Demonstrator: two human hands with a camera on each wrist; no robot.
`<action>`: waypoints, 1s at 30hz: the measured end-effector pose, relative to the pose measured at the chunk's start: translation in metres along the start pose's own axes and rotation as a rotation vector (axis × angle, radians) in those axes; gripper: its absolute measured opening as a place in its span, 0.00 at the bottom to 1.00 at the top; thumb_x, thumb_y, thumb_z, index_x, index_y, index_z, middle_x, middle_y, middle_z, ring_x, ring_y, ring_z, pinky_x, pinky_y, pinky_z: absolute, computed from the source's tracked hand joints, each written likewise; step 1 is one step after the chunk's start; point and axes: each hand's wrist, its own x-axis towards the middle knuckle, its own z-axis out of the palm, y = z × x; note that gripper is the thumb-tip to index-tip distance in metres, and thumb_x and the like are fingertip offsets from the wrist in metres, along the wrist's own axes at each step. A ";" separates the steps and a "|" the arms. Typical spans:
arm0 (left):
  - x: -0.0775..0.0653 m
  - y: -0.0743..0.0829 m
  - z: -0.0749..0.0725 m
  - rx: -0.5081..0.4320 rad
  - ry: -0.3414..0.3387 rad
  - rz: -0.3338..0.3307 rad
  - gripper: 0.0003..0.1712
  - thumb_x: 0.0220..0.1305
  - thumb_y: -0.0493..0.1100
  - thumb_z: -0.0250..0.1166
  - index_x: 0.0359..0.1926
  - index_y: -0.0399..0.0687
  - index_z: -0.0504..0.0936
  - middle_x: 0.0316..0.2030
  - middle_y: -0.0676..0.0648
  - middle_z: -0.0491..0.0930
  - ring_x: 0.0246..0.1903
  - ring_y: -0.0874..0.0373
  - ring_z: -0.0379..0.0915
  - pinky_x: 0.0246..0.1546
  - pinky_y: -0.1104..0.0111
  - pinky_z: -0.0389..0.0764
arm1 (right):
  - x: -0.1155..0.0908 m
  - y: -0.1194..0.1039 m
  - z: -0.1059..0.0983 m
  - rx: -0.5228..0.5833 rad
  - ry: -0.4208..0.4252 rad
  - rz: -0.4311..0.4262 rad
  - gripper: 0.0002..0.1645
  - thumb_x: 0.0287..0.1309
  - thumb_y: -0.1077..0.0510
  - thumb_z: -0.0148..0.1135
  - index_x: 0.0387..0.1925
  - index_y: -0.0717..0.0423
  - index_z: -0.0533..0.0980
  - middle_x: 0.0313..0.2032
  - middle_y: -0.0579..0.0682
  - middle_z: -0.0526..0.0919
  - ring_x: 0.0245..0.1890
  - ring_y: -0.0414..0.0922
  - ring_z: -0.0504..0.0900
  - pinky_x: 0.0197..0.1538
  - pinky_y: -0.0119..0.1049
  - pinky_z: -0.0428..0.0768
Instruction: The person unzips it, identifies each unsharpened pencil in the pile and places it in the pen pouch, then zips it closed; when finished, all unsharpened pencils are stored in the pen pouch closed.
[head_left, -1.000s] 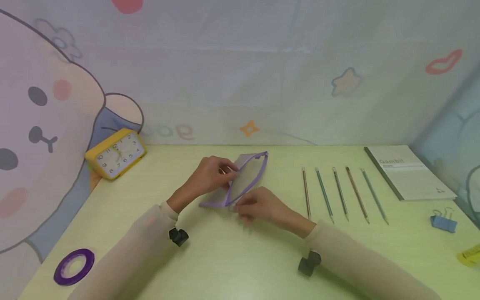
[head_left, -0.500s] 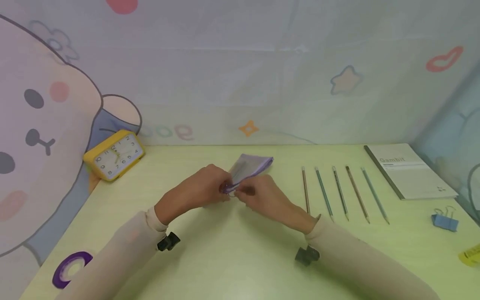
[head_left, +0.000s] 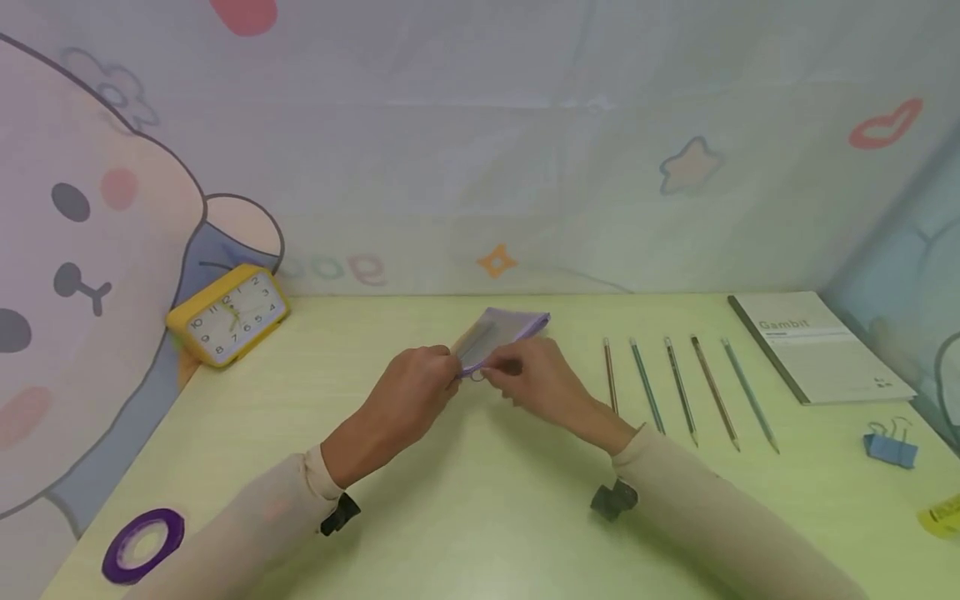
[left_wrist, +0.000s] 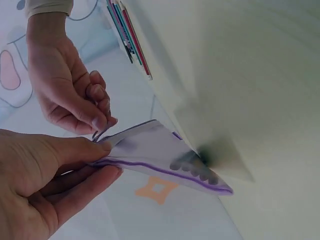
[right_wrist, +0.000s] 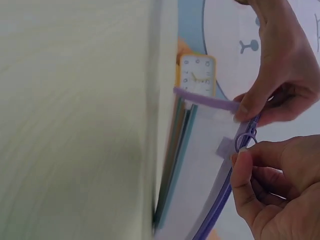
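Note:
A translucent zip pouch [head_left: 504, 327] with purple trim is held tilted above the middle of the table. My left hand [head_left: 408, 392] pinches its near corner between thumb and fingers, beside the end of the zip. At that same end, my right hand [head_left: 546, 372] pinches the ring-shaped zip pull [right_wrist: 245, 142]. The purple zip [right_wrist: 220, 202] runs away from the fingers along the pouch's upper edge. Several pencil-like sticks [right_wrist: 175, 160] show through the clear side in the right wrist view; I cannot tell whether they lie inside or behind it.
Several pencils [head_left: 681, 392] lie in a row right of the pouch, near a notebook [head_left: 832, 350]. A blue binder clip [head_left: 890, 447] and a yellow object [head_left: 941, 515] are at far right. A yellow clock [head_left: 228, 315] and purple tape roll [head_left: 142, 546] stand left.
The pouch, gaping wide a second ago, now looks flatter with its edges together. My left hand has moved from its upper edge to the near corner; the right hand has risen slightly.

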 end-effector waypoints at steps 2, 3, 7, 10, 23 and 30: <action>-0.002 -0.001 0.002 0.028 0.044 0.043 0.04 0.55 0.31 0.74 0.28 0.39 0.86 0.23 0.47 0.82 0.19 0.61 0.72 0.20 0.72 0.74 | 0.000 0.007 -0.004 -0.021 0.008 0.016 0.09 0.65 0.61 0.63 0.39 0.61 0.87 0.32 0.58 0.89 0.18 0.36 0.80 0.23 0.31 0.81; -0.003 -0.002 0.002 0.033 0.062 0.057 0.04 0.55 0.31 0.74 0.27 0.39 0.86 0.23 0.47 0.82 0.19 0.61 0.73 0.21 0.71 0.75 | 0.001 0.012 -0.007 -0.032 0.015 0.025 0.09 0.65 0.61 0.63 0.39 0.61 0.87 0.32 0.59 0.89 0.18 0.37 0.80 0.23 0.30 0.81; -0.002 -0.009 0.003 0.010 0.081 0.081 0.06 0.55 0.29 0.72 0.26 0.42 0.85 0.22 0.49 0.80 0.20 0.63 0.69 0.22 0.73 0.73 | 0.003 0.038 -0.023 -0.093 0.041 0.056 0.10 0.66 0.62 0.62 0.40 0.64 0.86 0.32 0.60 0.90 0.18 0.37 0.81 0.23 0.29 0.81; -0.002 -0.015 0.002 -0.022 0.069 0.078 0.08 0.56 0.28 0.71 0.24 0.42 0.85 0.21 0.51 0.77 0.20 0.65 0.64 0.23 0.75 0.69 | 0.001 0.059 -0.043 -0.159 0.063 0.109 0.12 0.66 0.63 0.61 0.40 0.66 0.86 0.32 0.62 0.89 0.18 0.41 0.83 0.23 0.32 0.81; 0.003 -0.050 0.011 -0.071 -0.070 0.072 0.06 0.56 0.28 0.72 0.32 0.42 0.88 0.30 0.49 0.86 0.32 0.58 0.83 0.35 0.68 0.83 | -0.041 0.062 -0.087 -0.381 -0.031 0.324 0.15 0.66 0.62 0.57 0.27 0.65 0.84 0.19 0.50 0.80 0.16 0.38 0.69 0.24 0.31 0.70; -0.003 -0.053 0.027 -0.055 -0.338 0.067 0.07 0.50 0.32 0.77 0.30 0.43 0.87 0.32 0.50 0.87 0.33 0.63 0.78 0.34 0.71 0.81 | -0.047 0.041 -0.060 -0.294 -0.174 0.301 0.23 0.60 0.65 0.60 0.10 0.52 0.69 0.11 0.40 0.63 0.14 0.36 0.60 0.21 0.27 0.63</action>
